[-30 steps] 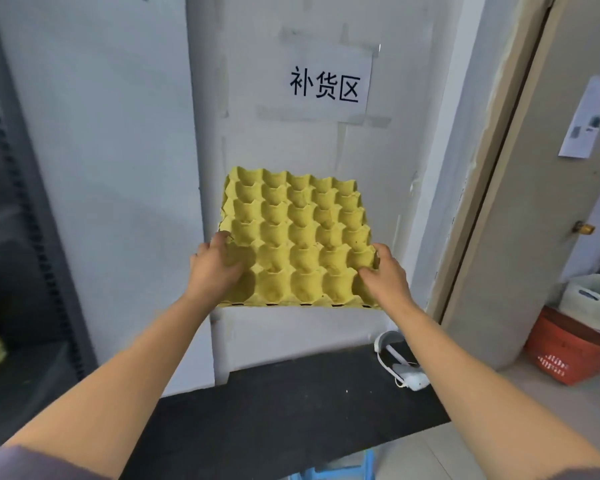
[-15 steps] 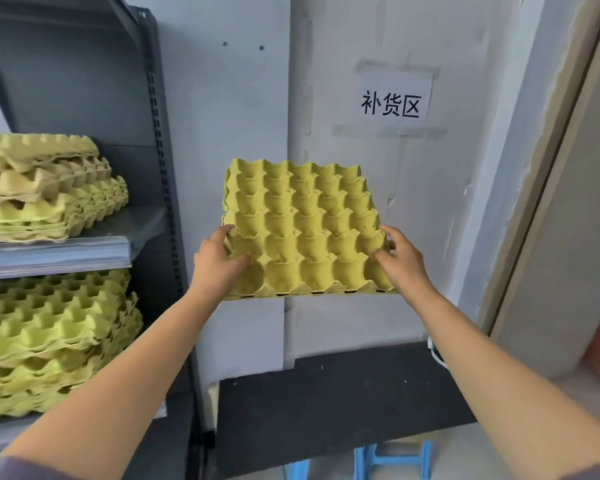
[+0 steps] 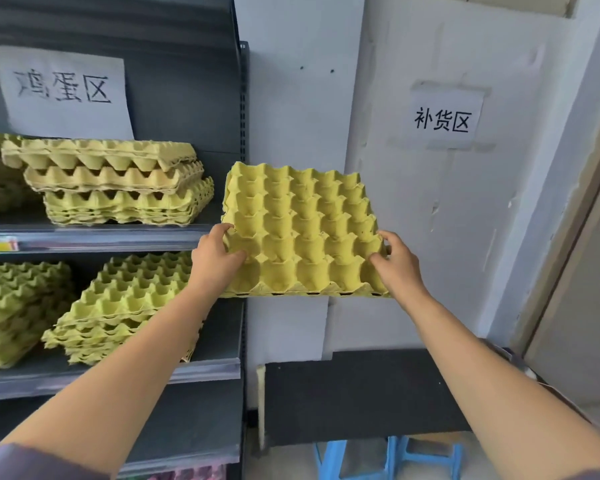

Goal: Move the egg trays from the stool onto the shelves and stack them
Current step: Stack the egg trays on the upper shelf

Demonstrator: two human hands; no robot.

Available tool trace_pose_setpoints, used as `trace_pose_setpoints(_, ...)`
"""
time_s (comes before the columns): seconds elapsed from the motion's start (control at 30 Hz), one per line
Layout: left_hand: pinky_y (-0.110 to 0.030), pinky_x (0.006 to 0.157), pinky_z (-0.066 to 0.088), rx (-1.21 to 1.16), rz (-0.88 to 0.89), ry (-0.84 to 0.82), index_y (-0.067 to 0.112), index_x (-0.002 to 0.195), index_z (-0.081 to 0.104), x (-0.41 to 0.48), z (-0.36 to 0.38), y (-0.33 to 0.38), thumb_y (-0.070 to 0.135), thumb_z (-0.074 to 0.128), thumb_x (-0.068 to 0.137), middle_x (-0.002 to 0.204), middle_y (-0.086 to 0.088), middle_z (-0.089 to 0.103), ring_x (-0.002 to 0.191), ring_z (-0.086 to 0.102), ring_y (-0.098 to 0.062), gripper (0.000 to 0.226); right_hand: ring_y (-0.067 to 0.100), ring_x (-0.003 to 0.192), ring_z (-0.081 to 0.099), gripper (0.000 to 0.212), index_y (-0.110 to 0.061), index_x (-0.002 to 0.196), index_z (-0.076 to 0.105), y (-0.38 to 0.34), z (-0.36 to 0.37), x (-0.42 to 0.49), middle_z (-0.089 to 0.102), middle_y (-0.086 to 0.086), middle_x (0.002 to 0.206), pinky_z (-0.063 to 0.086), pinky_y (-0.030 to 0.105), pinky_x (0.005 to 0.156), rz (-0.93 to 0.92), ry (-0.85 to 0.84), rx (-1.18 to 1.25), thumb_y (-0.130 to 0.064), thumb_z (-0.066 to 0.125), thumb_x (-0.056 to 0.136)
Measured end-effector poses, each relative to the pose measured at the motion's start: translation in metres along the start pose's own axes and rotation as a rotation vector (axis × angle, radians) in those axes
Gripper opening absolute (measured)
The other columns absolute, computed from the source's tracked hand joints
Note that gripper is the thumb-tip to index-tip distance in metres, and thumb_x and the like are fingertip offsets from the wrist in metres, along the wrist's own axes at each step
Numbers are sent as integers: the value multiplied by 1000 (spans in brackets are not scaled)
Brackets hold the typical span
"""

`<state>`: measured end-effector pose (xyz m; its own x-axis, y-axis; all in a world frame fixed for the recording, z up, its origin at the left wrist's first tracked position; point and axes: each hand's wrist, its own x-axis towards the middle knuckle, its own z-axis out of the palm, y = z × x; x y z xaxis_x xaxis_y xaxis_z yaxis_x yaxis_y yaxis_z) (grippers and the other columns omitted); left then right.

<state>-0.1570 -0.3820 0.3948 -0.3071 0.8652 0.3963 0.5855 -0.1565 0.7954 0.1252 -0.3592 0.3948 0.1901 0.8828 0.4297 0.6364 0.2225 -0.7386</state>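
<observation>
1. I see one yellow moulded-pulp egg tray, cups facing up and far edge tipped higher, held in the air just right of the shelving, before the white wall.
2. My left hand grips its left edge; my right hand grips its right edge near the front corner.
3. The upper shelf carries an uneven tray stack.
4. The lower shelf carries a skewed stack and a far-left stack.
5. A blue stool stands under a black worktop.
</observation>
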Motion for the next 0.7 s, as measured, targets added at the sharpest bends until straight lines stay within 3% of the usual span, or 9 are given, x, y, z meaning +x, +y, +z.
trace_pose_setpoints(0.13,-53,97,41,41,-25,35,19,136,40,-14,-23,-11,19,61,82,128,-14,51,113,49,-37,58,23,106,54,49,-23,138,44,-12,12,-12,49,5,140,45,41,96,-22,-35,27,-14,54,91)
trace_pose_setpoints(0.33,-55,90,47,78,-82,-23,20,137,37,-33,-34,-37,28,60,79,115,-17,54,104,53,-43,62,25,105,55,48,-23,138,43,-4,38,-40,49,5,138,45,37,89,11,-89,-4,-16,53,91)
trace_pose_setpoints(0.57,-43,78,53,105,-62,-147,13,132,41,-34,-33,-73,22,64,83,114,-14,53,95,58,-36,55,24,109,53,46,-25,136,45,9,63,-69,47,4,141,41,32,84,123,-96,-46,-17,54,92)
trace_pose_setpoints(0.7,-27,69,41,98,-2,-172,11,125,44,-31,-49,-97,20,64,85,111,-8,44,80,49,-17,46,23,115,51,45,-28,132,48,1,84,-91,50,2,137,44,38,93,163,-53,1,-15,56,89)
